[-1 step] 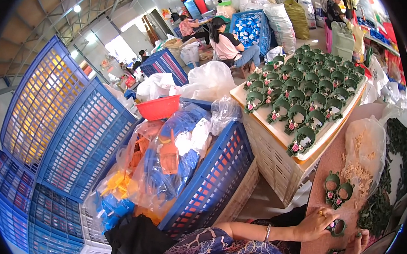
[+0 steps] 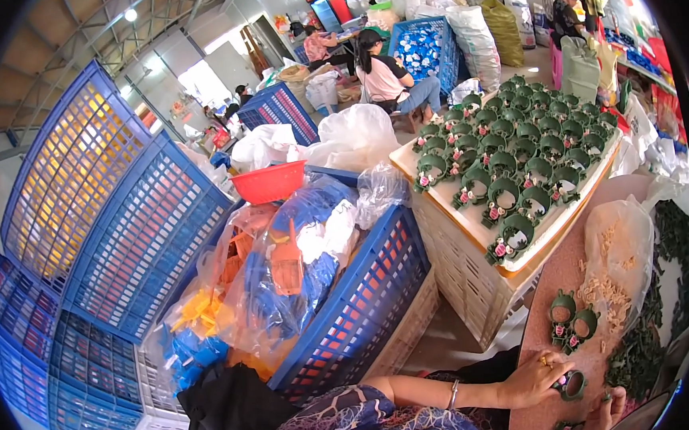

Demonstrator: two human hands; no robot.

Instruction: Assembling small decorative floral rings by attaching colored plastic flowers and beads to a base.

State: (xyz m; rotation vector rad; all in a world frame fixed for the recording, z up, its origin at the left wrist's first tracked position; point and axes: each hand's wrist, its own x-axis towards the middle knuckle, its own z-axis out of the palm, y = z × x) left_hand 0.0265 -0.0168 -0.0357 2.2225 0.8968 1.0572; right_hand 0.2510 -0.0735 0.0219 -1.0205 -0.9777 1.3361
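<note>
At the lower right, my left hand (image 2: 532, 381) is closed on a dark green ring-shaped ornament (image 2: 571, 386), with a small pink flower by the fingertips. Beside it, near the lower edge, my right hand (image 2: 607, 412) has its fingers pinched together. A tiny dark green bit shows at their tips, too small to name. Two finished-looking green ornaments with pink flowers (image 2: 573, 323) lie on the reddish-brown tabletop (image 2: 538, 415) just beyond my left hand. Part of another green ornament (image 2: 565, 428) is visible below it, between the hands.
Right of my hands are a heap of small dark green pieces (image 2: 638, 362) and a plastic bag (image 2: 618, 236) spilling beige bits. A white tray (image 2: 406, 159) of many green ornaments stands ahead. Blue crates (image 2: 367, 309) with bagged plastic parts fill the left; several people work farther back.
</note>
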